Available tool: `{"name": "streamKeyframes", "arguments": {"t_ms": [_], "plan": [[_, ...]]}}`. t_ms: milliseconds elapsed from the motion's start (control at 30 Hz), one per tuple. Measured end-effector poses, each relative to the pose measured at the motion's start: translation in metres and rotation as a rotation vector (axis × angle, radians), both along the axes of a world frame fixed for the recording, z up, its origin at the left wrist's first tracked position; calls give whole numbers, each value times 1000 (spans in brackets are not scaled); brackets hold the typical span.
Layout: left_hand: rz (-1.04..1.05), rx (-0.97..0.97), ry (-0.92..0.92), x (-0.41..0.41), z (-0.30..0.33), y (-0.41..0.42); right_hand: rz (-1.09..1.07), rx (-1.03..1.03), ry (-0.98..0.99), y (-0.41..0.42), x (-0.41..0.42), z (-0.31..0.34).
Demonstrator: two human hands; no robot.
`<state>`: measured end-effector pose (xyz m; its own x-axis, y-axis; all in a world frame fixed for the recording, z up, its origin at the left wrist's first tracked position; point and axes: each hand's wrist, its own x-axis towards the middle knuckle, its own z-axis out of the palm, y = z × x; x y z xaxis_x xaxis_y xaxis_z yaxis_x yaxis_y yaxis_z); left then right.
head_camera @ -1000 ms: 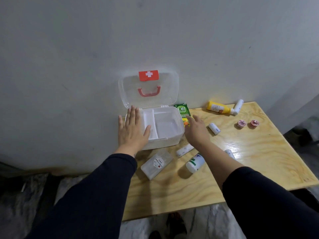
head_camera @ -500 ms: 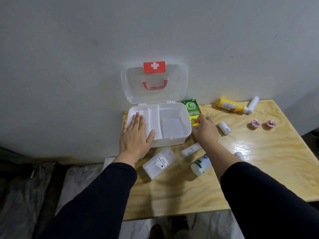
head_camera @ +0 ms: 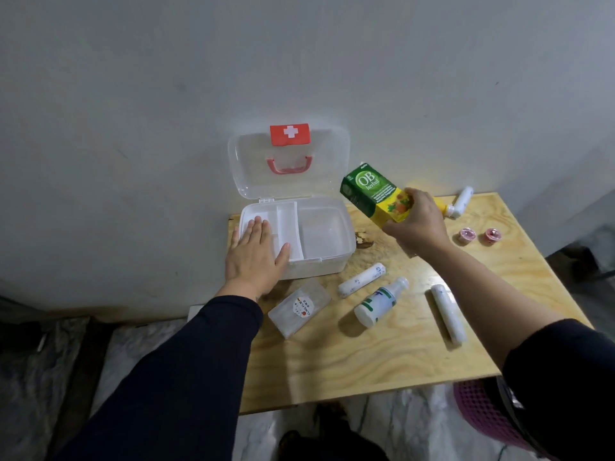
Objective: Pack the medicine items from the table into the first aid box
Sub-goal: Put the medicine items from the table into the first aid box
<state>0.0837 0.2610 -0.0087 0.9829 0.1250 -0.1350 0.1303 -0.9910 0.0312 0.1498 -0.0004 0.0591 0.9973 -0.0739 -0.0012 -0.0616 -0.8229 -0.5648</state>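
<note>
First aid box (head_camera: 327,242) left on table (head_camera: 382,357) (bottles (head_camera: 379,302) right).

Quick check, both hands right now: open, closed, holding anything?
Left hand: open, flat on the near-left corner of the first aid box, holding nothing.
Right hand: closed on the green and yellow medicine carton, raised above the table.

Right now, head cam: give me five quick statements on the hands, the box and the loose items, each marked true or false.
1. The right hand holds the green and yellow carton in the air. True.
2. The first aid box is closed. False: its lid stands open against the wall.
3. The left hand lies flat on the box's left side. True.
4. The white bottle stands upright. False: it lies on its side on the table.
5. The two pink caps are inside the box. False: they sit on the table, right of the right hand.
</note>
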Motion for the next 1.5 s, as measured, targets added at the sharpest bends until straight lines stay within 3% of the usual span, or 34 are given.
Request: {"name": "streamKeyframes", "arguments": {"t_ms": [267, 467, 800, 1233, 1500], "plan": [[-4, 9, 2, 0, -1, 1, 373, -300, -21, 29, -9, 14], [8, -3, -17, 0, -3, 1, 528, -484, -14, 74, 6, 6], [-8, -32, -25, 1, -5, 3, 552, -377, 185, 106, 28, -40], [-9, -30, -25, 0, -5, 3, 408, -221, 142, 128, 30, -70], [-8, -13, 3, 1, 0, 4, 386, -178, 138, 111, 22, -44]]}}
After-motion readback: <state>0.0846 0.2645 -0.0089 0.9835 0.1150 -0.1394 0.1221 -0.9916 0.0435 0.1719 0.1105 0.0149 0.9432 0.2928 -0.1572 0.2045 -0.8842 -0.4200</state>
